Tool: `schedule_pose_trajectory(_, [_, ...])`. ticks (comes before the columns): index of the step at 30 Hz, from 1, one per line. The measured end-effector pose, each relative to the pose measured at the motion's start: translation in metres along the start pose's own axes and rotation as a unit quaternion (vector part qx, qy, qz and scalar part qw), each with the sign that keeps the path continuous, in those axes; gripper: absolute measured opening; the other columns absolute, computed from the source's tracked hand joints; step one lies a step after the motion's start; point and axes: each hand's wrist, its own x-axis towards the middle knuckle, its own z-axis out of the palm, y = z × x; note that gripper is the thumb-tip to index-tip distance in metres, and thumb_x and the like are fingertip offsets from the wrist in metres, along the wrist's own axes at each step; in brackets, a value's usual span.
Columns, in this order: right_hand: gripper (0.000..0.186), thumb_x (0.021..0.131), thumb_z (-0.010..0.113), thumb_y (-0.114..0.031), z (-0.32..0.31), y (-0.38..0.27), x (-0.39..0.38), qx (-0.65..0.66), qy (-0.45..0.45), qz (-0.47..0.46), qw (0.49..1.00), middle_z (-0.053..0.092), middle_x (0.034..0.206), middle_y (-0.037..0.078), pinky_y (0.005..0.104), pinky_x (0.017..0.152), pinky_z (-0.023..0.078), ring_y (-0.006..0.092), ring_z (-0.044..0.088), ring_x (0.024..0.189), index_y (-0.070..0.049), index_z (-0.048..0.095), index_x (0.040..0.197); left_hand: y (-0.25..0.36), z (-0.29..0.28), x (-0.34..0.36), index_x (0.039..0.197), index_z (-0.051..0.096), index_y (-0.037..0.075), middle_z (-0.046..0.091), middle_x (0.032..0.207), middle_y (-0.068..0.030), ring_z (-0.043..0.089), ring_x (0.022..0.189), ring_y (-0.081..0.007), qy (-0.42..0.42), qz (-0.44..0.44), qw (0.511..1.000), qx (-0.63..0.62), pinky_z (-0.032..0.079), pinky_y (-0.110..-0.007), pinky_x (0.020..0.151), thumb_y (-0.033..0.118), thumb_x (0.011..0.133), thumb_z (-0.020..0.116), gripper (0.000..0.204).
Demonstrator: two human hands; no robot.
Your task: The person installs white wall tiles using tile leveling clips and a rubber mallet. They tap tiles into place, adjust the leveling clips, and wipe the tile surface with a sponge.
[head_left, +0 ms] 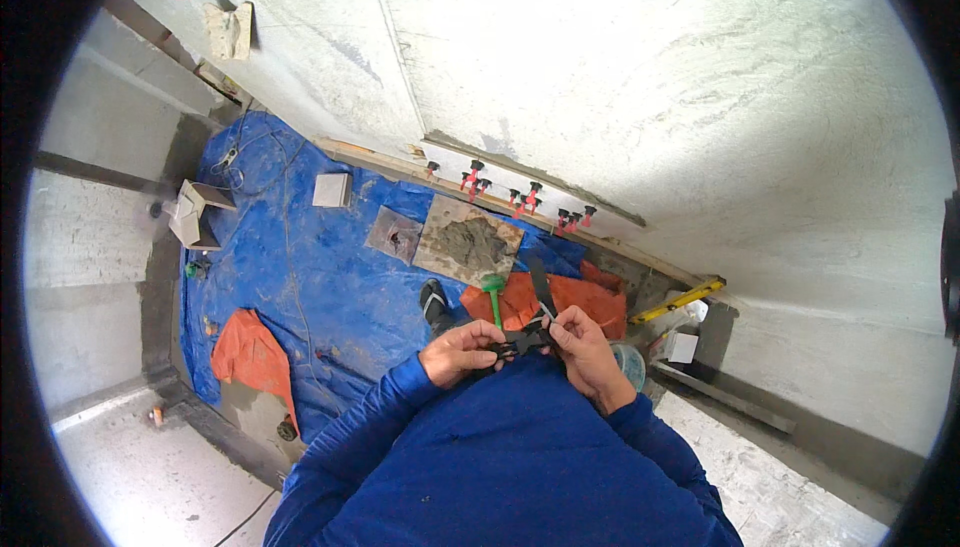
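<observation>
In front of my waist, a black plastic strap buckle (524,341) sits between my two hands. My left hand (460,352) pinches the buckle's left end between thumb and fingers. The fingers of my right hand (588,355) are closed on a dark webbing strap (540,285), right beside the buckle's other end. Its loose end sticks out forward, away from my body. Whether the buckle's halves are joined cannot be made out. Just ahead of my left hand is a green tool (493,292) with a long handle, its lower part hidden behind my fingers.
A board with grey mortar (468,239) lies ahead on a blue tarp (330,237). Along the wall, a strip of white tile carries several red and black levelling clips (528,199). A yellow spirit level (680,300) leans at right; orange sheeting (250,359) lies left.
</observation>
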Motion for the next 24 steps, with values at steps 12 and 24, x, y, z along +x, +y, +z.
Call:
schedule_pose_trajectory(12, [0.012, 0.099, 0.068, -0.006, 0.004, 0.001, -0.003, -0.024, 0.039, -0.011, 0.999, 0.062, 0.099, 0.004, 0.0279, 0.084, 0.052, 0.0124, 0.061, 0.09, -0.007, 0.057, 0.104, -0.003, 0.002, -0.002, 0.123, 0.055, 0.006, 0.067, 0.114, -0.0092, 0.065, 0.102, -0.0173, 0.012, 0.009, 0.999, -0.038, 0.052, -0.03, 0.092, -0.002, 0.097, 0.064, 0.029])
schedule_pose_trajectory(24, [0.013, 0.099, 0.069, -0.009, -0.004, 0.002, 0.011, -0.08, -0.026, 0.065, 0.994, 0.063, 0.098, 0.006, 0.031, 0.078, 0.053, 0.0158, 0.063, 0.086, -0.005, 0.057, 0.104, -0.009, -0.017, 0.017, 0.126, 0.055, 0.005, 0.066, 0.121, -0.0093, 0.066, 0.104, -0.0213, -0.019, 0.044, 0.999, -0.007, 0.055, -0.035, 0.089, 0.008, 0.087, 0.081, 0.047])
